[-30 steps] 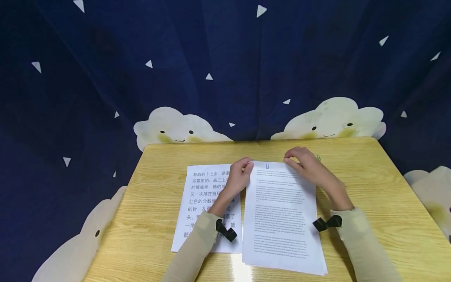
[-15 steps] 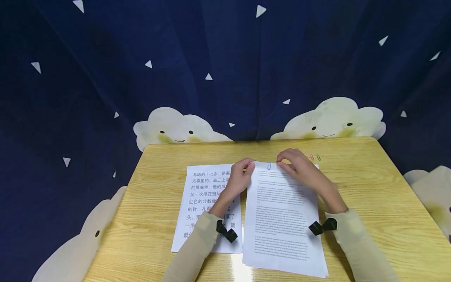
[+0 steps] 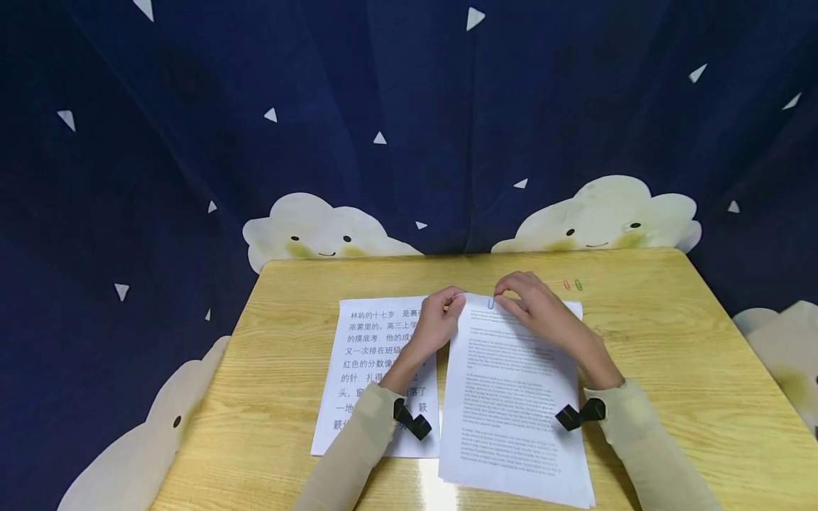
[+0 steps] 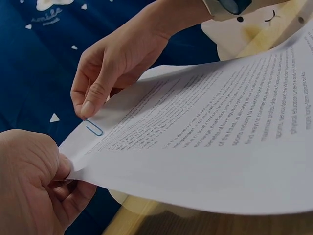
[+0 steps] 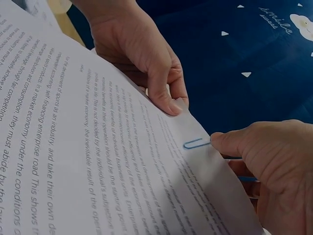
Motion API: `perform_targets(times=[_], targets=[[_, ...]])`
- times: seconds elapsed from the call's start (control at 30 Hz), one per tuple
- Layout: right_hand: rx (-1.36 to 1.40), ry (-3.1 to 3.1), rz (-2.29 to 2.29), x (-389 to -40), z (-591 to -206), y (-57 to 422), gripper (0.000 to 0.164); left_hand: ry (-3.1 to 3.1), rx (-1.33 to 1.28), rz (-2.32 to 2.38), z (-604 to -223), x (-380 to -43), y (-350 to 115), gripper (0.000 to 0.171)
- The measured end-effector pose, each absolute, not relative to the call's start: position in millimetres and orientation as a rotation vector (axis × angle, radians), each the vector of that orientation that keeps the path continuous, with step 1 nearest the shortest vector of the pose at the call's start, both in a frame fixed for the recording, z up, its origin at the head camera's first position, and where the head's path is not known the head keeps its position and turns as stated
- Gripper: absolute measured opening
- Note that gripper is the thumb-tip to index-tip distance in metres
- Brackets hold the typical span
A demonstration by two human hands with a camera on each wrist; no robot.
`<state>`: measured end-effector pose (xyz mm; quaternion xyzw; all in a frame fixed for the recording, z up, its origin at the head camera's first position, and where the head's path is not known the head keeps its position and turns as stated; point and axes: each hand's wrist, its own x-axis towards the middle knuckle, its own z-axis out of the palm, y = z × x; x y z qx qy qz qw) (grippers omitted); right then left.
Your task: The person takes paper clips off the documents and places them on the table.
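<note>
My left hand [image 3: 439, 321] pinches the top left corner of a stack of printed paper [image 3: 511, 408], holding that end up off the table. A blue paper clip [image 4: 95, 128] sits over the stack's top edge. At the clip's outer end, my right hand [image 3: 542, 312] pinches it, the thumb [image 5: 224, 143] on the front and the fingers behind the paper. More blue shows behind the sheets near those fingers [image 5: 248, 179], but I cannot tell what it belongs to. In the head view the clip is partly hidden by the right hand.
To the left lies a second paper stack [image 3: 371, 355] with large print, partly under my left arm. A red paper clip [image 3: 566, 284] and a green paper clip [image 3: 578, 284] lie on the wooden table [image 3: 677, 341] beyond the right hand. A dark blue curtain [image 3: 409, 85] hangs behind.
My right hand has slid left along the top edge to the blue paper clip, uncovering the red clip behind. The left hand keeps its hold, shifting slightly right.
</note>
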<state>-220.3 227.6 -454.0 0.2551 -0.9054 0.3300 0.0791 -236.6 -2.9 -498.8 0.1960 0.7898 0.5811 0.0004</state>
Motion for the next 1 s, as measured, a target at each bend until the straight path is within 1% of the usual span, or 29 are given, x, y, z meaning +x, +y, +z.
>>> perform_targets(times=[0.47,1.0], targets=[[0.772,-2.731,0.966,-218.5,-455.1,226.1,0.013,2.459,0.634,1.823,-499.6,-234.9,-0.2,0.023],[0.762,-2.739,0.936,-219.3,-456.7,226.8,0.014,2.475,0.655,1.8,-500.0,-235.0,-0.6,0.023]])
